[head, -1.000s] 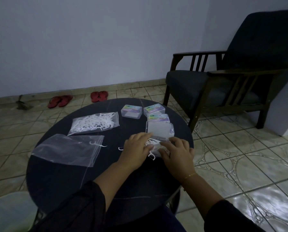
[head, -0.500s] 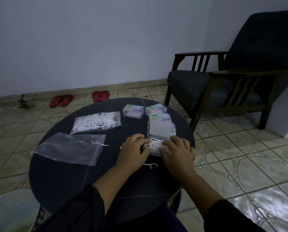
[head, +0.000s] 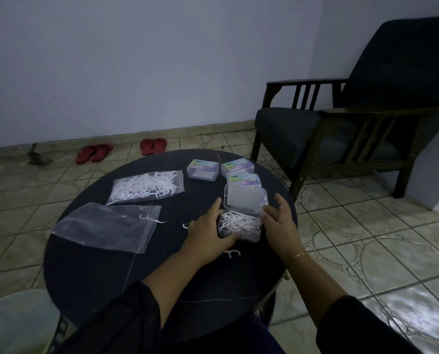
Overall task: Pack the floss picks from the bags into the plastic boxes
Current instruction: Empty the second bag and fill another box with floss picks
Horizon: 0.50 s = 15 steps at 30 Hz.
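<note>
Both hands, left hand [head: 208,232] and right hand [head: 281,223], rest open-fingered against opposite sides of the pick-filled open box [head: 240,226].

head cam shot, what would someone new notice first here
The open plastic box heaped with white floss picks sits near the table's right edge, with the left hand and right hand flanking it and its lid flipped back. To the left lie a full bag of picks and a nearly empty bag. Three closed boxes wait behind.
</note>
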Each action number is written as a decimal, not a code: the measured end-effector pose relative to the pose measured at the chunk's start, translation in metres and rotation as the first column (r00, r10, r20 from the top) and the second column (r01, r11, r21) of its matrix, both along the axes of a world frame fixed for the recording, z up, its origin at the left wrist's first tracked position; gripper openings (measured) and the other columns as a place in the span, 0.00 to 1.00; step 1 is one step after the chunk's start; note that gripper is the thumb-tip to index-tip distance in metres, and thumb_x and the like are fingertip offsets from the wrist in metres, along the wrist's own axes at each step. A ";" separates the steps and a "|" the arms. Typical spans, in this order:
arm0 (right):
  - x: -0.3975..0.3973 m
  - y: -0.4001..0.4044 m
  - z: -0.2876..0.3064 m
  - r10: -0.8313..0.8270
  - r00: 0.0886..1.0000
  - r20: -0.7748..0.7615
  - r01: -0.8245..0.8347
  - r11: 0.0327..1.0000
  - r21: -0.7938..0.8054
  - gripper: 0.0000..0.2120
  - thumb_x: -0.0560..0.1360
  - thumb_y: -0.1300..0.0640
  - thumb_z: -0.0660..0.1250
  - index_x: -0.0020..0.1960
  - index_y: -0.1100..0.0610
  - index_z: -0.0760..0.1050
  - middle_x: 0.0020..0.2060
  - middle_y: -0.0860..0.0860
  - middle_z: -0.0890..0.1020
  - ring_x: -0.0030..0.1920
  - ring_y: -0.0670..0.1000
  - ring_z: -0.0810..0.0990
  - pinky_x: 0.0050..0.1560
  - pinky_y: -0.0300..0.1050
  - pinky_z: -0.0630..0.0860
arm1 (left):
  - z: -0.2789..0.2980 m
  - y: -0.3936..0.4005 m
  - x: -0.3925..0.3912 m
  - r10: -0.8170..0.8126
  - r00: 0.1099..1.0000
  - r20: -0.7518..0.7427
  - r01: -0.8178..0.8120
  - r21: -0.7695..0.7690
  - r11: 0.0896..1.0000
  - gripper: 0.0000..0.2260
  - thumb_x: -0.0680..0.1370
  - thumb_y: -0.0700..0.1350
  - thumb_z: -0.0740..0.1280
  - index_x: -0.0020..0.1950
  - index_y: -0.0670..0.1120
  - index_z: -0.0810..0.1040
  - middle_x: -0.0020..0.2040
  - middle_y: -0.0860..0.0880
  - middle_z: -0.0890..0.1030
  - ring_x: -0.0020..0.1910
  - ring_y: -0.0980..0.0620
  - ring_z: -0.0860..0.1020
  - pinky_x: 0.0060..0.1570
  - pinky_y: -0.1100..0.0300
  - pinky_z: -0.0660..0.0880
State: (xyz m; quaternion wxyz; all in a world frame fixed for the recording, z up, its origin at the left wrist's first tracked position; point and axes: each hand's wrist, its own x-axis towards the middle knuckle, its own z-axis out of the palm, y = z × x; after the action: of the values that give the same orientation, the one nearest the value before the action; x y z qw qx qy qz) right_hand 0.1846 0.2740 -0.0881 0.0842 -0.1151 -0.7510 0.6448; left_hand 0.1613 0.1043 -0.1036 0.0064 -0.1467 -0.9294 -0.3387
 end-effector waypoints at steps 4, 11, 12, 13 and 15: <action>0.004 0.005 0.001 0.071 0.996 -0.052 -0.071 0.997 0.011 0.24 0.79 0.51 0.61 0.72 0.42 0.58 0.54 0.46 0.77 0.48 0.39 0.77 0.41 0.30 0.72 | -0.001 0.004 -0.001 0.053 0.998 -0.021 -0.052 0.027 0.998 0.45 0.71 0.58 0.71 0.78 0.49 0.47 0.70 0.56 0.70 0.70 0.53 0.65 0.67 0.51 0.55; 0.010 0.005 -0.008 0.167 0.985 0.039 -0.162 0.837 0.522 0.15 0.75 0.50 0.67 0.62 0.50 0.77 0.69 0.49 0.66 0.67 0.48 0.66 0.66 0.41 0.66 | -0.005 0.009 0.002 0.059 0.990 -0.126 -0.074 -0.119 0.990 0.35 0.75 0.59 0.66 0.77 0.55 0.53 0.71 0.54 0.69 0.68 0.53 0.66 0.64 0.53 0.59; 0.010 0.004 -0.008 0.164 0.986 0.041 -0.160 0.826 0.541 0.15 0.76 0.51 0.67 0.62 0.49 0.76 0.70 0.49 0.65 0.68 0.48 0.66 0.66 0.42 0.65 | -0.005 0.009 0.002 0.040 0.989 -0.145 -0.066 -0.180 0.981 0.33 0.76 0.60 0.64 0.77 0.55 0.54 0.73 0.55 0.66 0.69 0.53 0.64 0.64 0.53 0.58; 0.011 0.004 -0.007 0.164 0.986 0.044 -0.161 0.817 0.553 0.16 0.76 0.51 0.66 0.63 0.49 0.76 0.70 0.49 0.64 0.69 0.48 0.65 0.66 0.41 0.64 | -0.006 0.009 0.002 0.024 0.988 -0.156 -0.060 -0.228 0.972 0.31 0.77 0.60 0.62 0.77 0.55 0.55 0.74 0.56 0.64 0.70 0.53 0.62 0.64 0.54 0.58; 0.010 0.002 -0.007 0.159 0.986 0.047 -0.158 0.813 0.561 0.16 0.77 0.51 0.66 0.64 0.50 0.75 0.72 0.49 0.63 0.70 0.49 0.64 0.66 0.39 0.62 | -0.006 0.009 0.001 0.010 0.987 -0.161 -0.056 -0.286 0.957 0.30 0.78 0.61 0.59 0.77 0.55 0.54 0.75 0.56 0.61 0.71 0.53 0.61 0.64 0.53 0.57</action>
State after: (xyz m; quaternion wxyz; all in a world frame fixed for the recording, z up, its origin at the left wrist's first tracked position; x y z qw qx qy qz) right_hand 0.1946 0.2761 -0.0946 0.0613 -0.0217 -0.9143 0.3997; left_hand 0.1626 0.1130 -0.1095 0.0640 -0.1568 -0.9678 -0.1864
